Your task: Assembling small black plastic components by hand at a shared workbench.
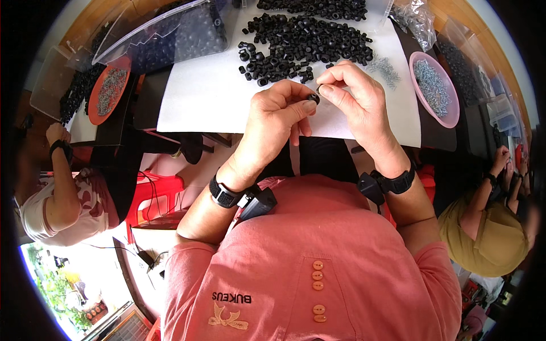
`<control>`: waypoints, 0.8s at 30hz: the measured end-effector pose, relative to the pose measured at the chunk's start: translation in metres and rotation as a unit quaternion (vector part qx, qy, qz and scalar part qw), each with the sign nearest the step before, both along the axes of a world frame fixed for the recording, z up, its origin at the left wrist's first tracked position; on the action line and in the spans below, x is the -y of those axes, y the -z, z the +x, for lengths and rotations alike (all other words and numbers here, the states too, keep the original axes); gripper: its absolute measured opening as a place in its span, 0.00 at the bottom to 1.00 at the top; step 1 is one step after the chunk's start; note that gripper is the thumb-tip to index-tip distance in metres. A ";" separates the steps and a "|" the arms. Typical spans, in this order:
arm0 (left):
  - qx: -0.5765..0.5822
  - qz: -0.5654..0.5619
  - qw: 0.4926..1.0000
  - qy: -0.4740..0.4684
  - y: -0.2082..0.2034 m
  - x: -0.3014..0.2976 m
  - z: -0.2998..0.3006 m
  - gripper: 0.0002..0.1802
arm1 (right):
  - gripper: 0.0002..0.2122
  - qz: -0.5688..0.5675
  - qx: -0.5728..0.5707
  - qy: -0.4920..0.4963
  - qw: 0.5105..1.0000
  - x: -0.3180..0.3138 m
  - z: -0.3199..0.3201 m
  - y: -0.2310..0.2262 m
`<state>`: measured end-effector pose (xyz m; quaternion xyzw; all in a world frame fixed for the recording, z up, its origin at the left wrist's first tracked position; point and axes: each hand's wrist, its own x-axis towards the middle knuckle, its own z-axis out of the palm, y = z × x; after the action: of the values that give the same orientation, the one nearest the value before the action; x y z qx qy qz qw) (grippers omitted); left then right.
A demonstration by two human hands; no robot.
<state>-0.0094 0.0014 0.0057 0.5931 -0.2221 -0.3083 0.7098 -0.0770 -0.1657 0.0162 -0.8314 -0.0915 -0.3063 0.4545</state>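
My left hand (pixel 278 116) pinches a small black rubber ring (pixel 313 98) between thumb and fingertips over the white sheet (pixel 199 96). My right hand (pixel 355 94) meets it from the right, its fingertips closed at the same ring, apparently on a small screw too tiny to make out. Just beyond both hands lies a heap of several black rubber rings (pixel 304 45). A pink bowl of small metal screws (pixel 435 88) sits to the right of my right hand. A few loose screws (pixel 385 69) lie on the sheet near it.
An orange bowl of screws (pixel 108 91) and a clear plastic bin of black parts (pixel 170 34) stand at the left. Clear bags (pixel 418 17) lie at the far right. Another person sits at the left (pixel 62 193), another at the right (pixel 492 227). A red stool (pixel 153 196) stands below.
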 end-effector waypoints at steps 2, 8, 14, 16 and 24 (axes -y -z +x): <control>-0.006 -0.001 1.000 -0.001 0.000 0.001 0.000 0.06 | 0.03 0.016 -0.018 -0.015 1.000 0.000 0.001 0.003; -0.006 -0.012 1.000 -0.009 0.001 0.000 -0.002 0.06 | 0.03 0.046 -0.038 -0.035 0.998 -0.004 -0.001 0.007; -0.003 -0.021 1.000 -0.023 0.002 0.000 -0.005 0.05 | 0.01 0.210 -0.094 -0.031 0.973 -0.011 -0.004 0.013; -0.003 -0.024 0.999 -0.026 0.000 0.000 -0.006 0.04 | 0.02 0.220 -0.100 -0.033 0.970 -0.012 -0.003 0.011; -0.023 -0.046 0.998 -0.036 0.003 0.001 -0.003 0.03 | 0.02 0.171 -0.069 -0.022 0.983 -0.016 0.000 0.013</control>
<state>-0.0124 0.0003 0.0024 0.5600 -0.1984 -0.2851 0.7521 -0.0766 -0.1495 0.0035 -0.7586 -0.0244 -0.2494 0.6015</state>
